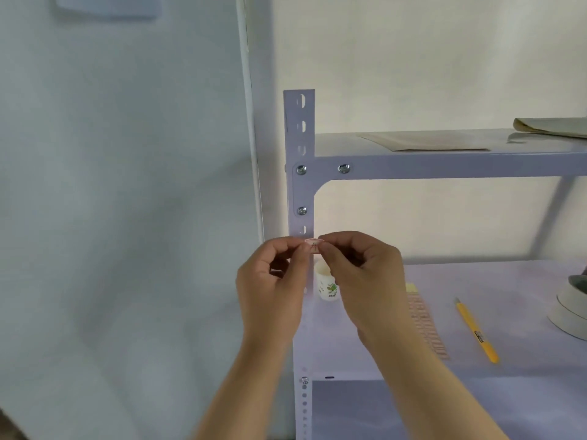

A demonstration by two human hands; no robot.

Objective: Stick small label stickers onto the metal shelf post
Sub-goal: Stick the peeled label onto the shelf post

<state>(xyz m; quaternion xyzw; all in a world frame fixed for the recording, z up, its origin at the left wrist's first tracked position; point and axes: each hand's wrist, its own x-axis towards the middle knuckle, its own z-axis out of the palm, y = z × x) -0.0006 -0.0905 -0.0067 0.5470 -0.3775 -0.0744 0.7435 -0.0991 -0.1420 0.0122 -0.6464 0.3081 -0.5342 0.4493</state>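
Hands [270, 281] hold a small sticker [314, 246] against the shelf post [299, 192].
Left hand and right hand [362, 274] each pinch one end, apparently to keep it flat and level for pressing on, below the bolts [301, 210].

Shelf post [299, 192] pale lavender-grey; sticker [314, 246] white, red border; pen [476, 331] yellow; wall [127, 154] white.
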